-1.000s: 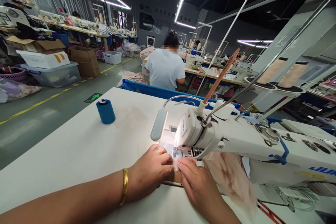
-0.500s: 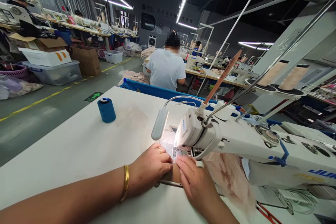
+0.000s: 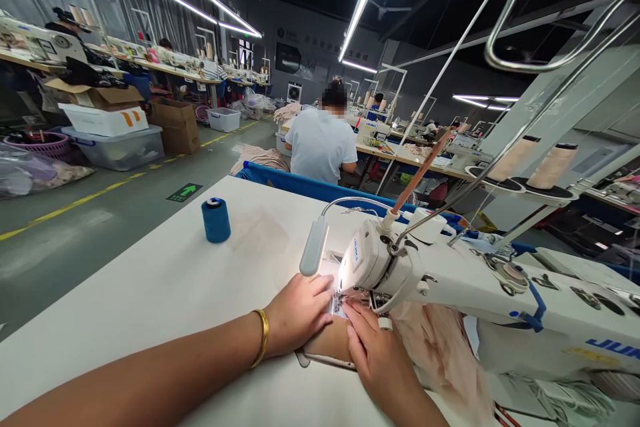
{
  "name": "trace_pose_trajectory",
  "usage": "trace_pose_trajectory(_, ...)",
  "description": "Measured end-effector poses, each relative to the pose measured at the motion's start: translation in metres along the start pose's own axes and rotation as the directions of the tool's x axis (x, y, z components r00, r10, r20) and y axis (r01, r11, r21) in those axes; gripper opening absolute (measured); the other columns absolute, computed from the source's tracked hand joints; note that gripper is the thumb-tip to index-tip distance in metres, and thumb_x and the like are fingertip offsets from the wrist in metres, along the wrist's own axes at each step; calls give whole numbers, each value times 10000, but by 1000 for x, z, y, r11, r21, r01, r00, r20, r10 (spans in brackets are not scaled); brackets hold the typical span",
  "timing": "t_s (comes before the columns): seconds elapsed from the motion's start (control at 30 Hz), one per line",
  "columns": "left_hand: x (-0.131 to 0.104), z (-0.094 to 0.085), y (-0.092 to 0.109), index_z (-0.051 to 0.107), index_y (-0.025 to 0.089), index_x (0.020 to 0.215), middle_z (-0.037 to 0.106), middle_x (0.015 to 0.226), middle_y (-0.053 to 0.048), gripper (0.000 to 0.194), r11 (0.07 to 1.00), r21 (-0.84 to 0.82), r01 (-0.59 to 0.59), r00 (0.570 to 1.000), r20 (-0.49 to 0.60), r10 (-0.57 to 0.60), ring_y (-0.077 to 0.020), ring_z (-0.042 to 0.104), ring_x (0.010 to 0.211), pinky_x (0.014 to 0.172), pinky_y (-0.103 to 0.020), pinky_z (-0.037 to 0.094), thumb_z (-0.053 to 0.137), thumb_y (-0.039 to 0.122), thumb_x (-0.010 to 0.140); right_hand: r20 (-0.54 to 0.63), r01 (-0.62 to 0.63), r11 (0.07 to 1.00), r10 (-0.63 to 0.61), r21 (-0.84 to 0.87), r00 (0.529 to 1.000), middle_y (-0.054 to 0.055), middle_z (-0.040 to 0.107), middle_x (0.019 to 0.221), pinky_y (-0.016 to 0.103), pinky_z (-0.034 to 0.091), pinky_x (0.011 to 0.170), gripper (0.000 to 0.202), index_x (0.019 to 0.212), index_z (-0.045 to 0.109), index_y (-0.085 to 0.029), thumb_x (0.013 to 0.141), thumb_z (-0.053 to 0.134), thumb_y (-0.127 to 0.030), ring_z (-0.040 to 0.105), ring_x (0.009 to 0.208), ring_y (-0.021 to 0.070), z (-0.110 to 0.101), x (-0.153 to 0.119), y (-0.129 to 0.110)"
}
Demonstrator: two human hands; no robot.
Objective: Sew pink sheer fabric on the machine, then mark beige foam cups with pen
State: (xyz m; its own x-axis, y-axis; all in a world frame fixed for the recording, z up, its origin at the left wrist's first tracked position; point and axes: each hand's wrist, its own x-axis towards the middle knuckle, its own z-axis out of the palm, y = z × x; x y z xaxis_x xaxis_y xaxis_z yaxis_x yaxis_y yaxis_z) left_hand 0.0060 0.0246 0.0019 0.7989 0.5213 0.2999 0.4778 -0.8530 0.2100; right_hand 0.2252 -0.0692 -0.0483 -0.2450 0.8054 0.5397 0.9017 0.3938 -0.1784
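One table (image 3: 150,300) bears a machine (image 3: 465,273), pink cloth (image 3: 435,347) beneath it. The left hand (image 3: 299,311) and right hand (image 3: 383,357) lie with fingers extended; whether they pinch, I cannot tell. A spool (image 3: 217,221) stands apart. White fabric (image 3: 338,309) lies between the fingertips.

With the silver metal presser foot (image 3: 338,301) as clock centre, the widest room lies toward nine and ten o'clock, over the flat white tabletop (image 3: 145,300), past the left hand (image 3: 299,312). An upright blue thread cone (image 3: 216,221) stands at ten; a slim grey lamp head (image 3: 314,248) hangs close at eleven. The bulky white sewing machine (image 3: 450,273) bars three, and crumpled pink fabric (image 3: 435,347) fills four. The right hand (image 3: 377,347) blocks five; between the forearms, toward six, tabletop gives passage.
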Motion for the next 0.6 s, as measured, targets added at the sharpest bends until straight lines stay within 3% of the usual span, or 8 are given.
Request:
trace_pose_trajectory(0.1, -1, -9, 5, 660, 184, 1150, 681, 1286, -128, 270, 996, 73, 49, 994, 89, -55, -323, 641, 1154, 920, -450, 514, 682, 395, 984, -27, 32, 999, -32, 9, 999, 110, 743, 1326, 471, 662, 900, 514, 1492, 588, -289, 1006, 491, -153, 731, 1172, 325, 0, 1, 0)
trace_pose_trajectory(0.17, -4, -16, 9, 669, 180, 1126, 690, 1274, -124, 239, 990, 118, 81, 984, 148, -99, -335, 648, 1147, 892, -475, 521, 640, 387, 1010, -39, 79, 997, -79, 4, 996, 112, 754, 1309, 474, 664, 900, 471, 1444, 613, -256, 1007, 483, -138, 734, 1168, 324, -1, 2, 0)
trace_pose_trajectory(0.33, -25, -34, 14, 677, 190, 904, 734, 1067, -56, 89, 979, 177, 97, 946, 290, -146, -296, 685, 997, 778, -430, 501, 620, 166, 968, -45, 217, 976, -218, -20, 975, 130, 773, 1257, 450, 672, 845, 408, 1320, 631, -194, 977, 457, -57, 769, 1041, 293, -9, 6, -2)
trace_pose_trajectory(0.6, -69, -38, 9, 639, 196, 817, 748, 1020, 0, 177, 995, 91, 30, 981, 190, -47, -234, 686, 966, 798, -389, 468, 625, 110, 971, -19, 312, 942, -312, 128, 950, 121, 761, 1209, 400, 644, 911, 456, 1348, 618, -178, 950, 469, -14, 703, 1150, 265, -19, 10, -18)
